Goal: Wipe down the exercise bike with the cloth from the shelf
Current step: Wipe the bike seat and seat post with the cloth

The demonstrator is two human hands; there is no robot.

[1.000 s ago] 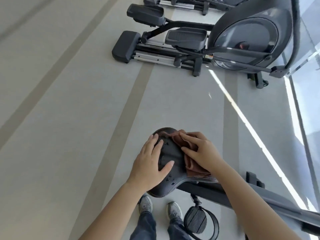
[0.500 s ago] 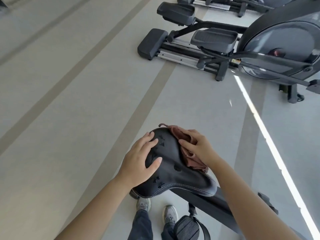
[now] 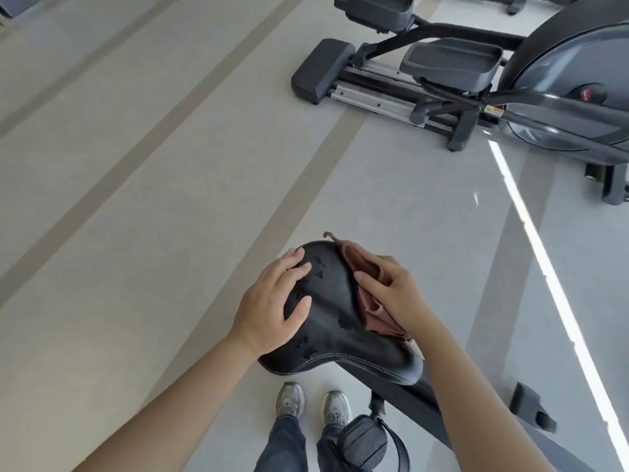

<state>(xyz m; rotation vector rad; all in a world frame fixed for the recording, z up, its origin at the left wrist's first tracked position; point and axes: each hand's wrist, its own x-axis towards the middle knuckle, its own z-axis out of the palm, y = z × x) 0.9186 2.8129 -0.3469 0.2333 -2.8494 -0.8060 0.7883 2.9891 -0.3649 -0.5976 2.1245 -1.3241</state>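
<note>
The right hand (image 3: 396, 292), gripping a bunched reddish-brown cloth (image 3: 370, 310), is wiping the black padded saddle (image 3: 340, 335); the open left hand (image 3: 272, 308) is steadying it. Next, likely, the top.

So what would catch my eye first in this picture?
A black bike saddle sits low in the middle: the left hand rests on its top, and the right hand holds a brown cloth against its right edge. A grey elliptical trainer stands on the pale floor at top right.
</note>
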